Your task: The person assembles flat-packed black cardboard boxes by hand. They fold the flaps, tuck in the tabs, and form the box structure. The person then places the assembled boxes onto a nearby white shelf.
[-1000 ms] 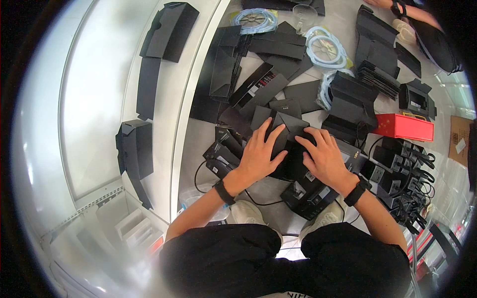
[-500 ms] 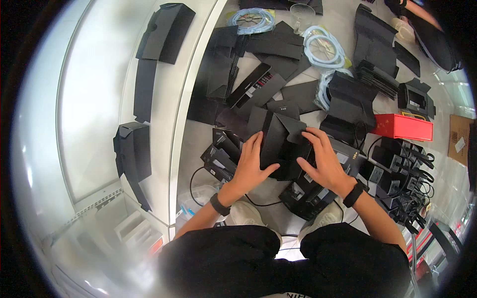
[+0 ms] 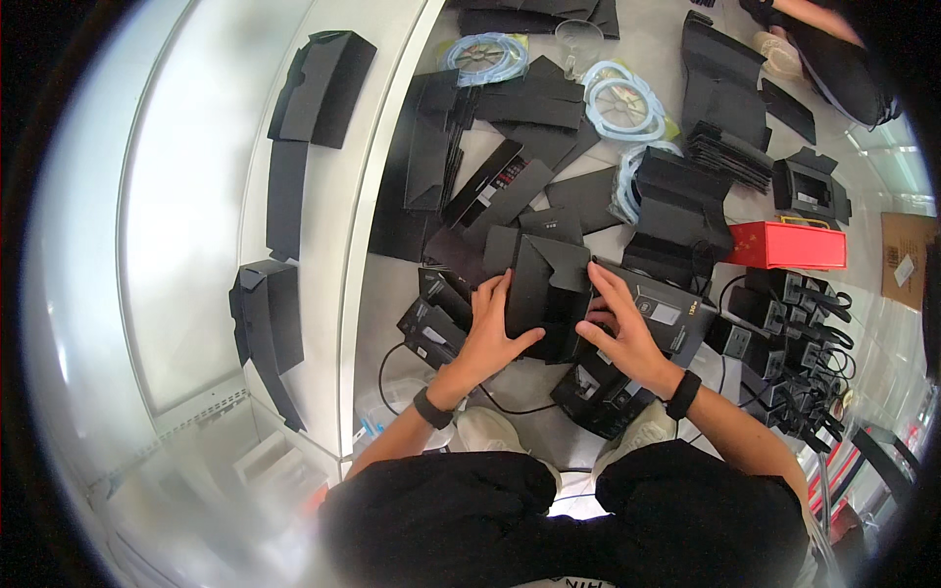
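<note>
Between my hands is a black cardboard box (image 3: 542, 294), partly folded, with a creased flap at its far end. My left hand (image 3: 487, 333) grips its left side, with the fingers along the outside and the thumb over the near edge. My right hand (image 3: 624, 333) presses on its right side with bent fingers, some of them hidden. Under and beside my right hand lie black printed boxes (image 3: 662, 314). More small black boxes (image 3: 431, 318) lie by my left hand. An open black carton with a colourful inside (image 3: 500, 186) lies beyond the box.
Flat black cardboard sheets (image 3: 711, 88) and coiled light-blue tubing (image 3: 623, 100) cover the floor ahead. At right are a red box (image 3: 789, 245), black devices with cables (image 3: 794, 343) and a brown carton (image 3: 909, 260). A white shelf (image 3: 328, 206) holds folded black cardboard. Another person's leg (image 3: 833, 73) shows far right.
My right hand has slid slightly left and its fingers have bent in against the box's right side, which now stands closer in. My left hand stays on the left side.
</note>
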A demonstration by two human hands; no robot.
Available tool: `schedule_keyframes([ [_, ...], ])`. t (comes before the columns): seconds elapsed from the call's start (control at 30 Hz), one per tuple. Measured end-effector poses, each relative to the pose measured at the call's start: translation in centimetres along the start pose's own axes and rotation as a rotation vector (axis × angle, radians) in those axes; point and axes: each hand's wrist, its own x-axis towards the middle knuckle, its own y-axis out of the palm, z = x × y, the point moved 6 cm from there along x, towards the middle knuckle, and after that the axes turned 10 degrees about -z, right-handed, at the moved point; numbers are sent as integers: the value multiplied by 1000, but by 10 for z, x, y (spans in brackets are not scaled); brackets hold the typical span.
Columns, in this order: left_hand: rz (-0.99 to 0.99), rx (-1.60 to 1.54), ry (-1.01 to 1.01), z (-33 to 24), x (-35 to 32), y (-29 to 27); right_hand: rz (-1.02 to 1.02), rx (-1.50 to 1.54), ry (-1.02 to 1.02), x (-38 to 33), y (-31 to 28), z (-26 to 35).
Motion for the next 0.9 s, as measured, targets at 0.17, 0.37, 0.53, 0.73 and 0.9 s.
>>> schedule_keyframes([
  [0.17,-79,53,24,13,-3,10,-93,98,84,8,7,-18],
  [0.37,-60,-218,-143,25,-8,6,-117,-165,-91,22,24,2],
  [0.53,-77,-626,-210,-26,-1,-24,-49,129,58,30,38,41],
  [0.73,-78,-676,-47,-102,32,-63,-48,145,38,50,7,125],
  [0.9,-166,-402,312,-208,88,-156,-58,260,-50,68,-26,266],
])
